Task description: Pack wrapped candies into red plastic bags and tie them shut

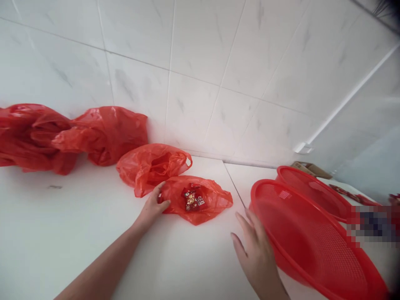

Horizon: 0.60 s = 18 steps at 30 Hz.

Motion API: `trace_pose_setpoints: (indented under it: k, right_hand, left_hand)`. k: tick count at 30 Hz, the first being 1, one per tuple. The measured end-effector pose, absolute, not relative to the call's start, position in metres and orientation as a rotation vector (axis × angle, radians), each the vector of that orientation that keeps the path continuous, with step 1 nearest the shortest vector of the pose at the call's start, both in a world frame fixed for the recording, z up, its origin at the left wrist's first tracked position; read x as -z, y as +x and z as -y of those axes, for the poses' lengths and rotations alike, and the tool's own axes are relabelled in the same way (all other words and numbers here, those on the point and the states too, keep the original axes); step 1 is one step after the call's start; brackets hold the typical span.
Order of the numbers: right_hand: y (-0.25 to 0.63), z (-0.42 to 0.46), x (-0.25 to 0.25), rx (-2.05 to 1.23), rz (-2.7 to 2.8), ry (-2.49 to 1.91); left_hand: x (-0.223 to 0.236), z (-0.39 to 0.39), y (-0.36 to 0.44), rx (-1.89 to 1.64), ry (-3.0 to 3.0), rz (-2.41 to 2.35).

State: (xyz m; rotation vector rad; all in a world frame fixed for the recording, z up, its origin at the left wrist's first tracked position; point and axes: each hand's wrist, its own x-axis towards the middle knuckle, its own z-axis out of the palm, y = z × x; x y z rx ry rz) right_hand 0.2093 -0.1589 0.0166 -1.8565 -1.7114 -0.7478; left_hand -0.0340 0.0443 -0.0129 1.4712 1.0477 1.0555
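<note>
An opened red plastic bag (215,200) lies on the white table, its mouth facing up. Inside it are a few small dark red printed packets (192,201) with gold and white markings. My left hand (153,204) is at the bag's left rim, with the thin plastic between thumb and fingers. To the right of the bag, my right hand (258,252) is over the table with fingers apart and holding nothing. It is close to the left side of a large red plastic basket (296,225), whose visible inside shows no contents.
Another red bag (140,166) stands just behind, and bulky red bags (115,129) line the tiled wall at left. Beyond the near basket are a second red basket (312,191) and a cardboard box (312,168). A seam crosses the white table (175,258).
</note>
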Motion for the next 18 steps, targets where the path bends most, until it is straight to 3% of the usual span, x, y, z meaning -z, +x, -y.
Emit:
trace_pose_setpoints:
  k: [8, 13, 18]
  right_hand:
    - [0.222, 0.075, -0.001, 0.635, 1.603, -2.004]
    - [0.228, 0.053, -0.028, 0.061, 1.412, -2.104]
    - [0.236, 0.052, -0.075, -0.483, 0.9, -1.502]
  left_hand:
    - [0.001, -0.015, -0.035, -0.906, 1.08, -1.143]
    - [-0.034, -0.032, -0.022, -1.024, 1.089, -0.9]
    - [-0.105, -0.053, -0.01, -1.253, 1.234, -0.66]
